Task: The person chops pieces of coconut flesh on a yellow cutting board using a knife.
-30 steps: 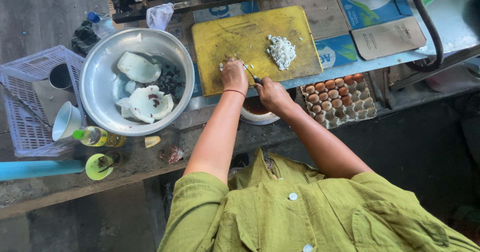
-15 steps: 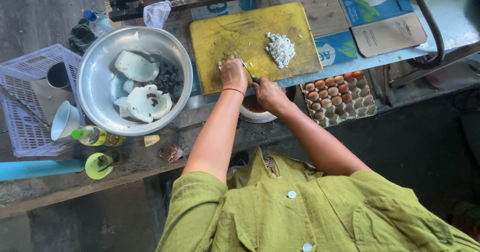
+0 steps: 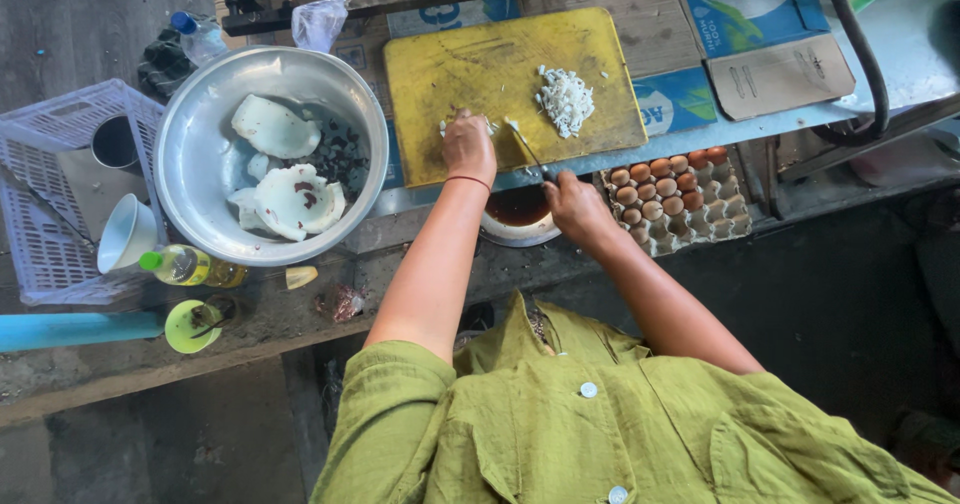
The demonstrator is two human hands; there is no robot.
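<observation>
Head view: the left hand point(image 3: 468, 147) presses down on the yellow cutting board point(image 3: 470, 64), hiding whatever it pins. The right hand point(image 3: 574, 204) is clenched around a knife point(image 3: 527, 148); its handle is hidden.

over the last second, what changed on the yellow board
Little changed. The left hand still presses the small white piece on the yellow cutting board, and the right hand still works the knife beside it. The heap of chopped white bits and round metal basin stayed put.
</observation>
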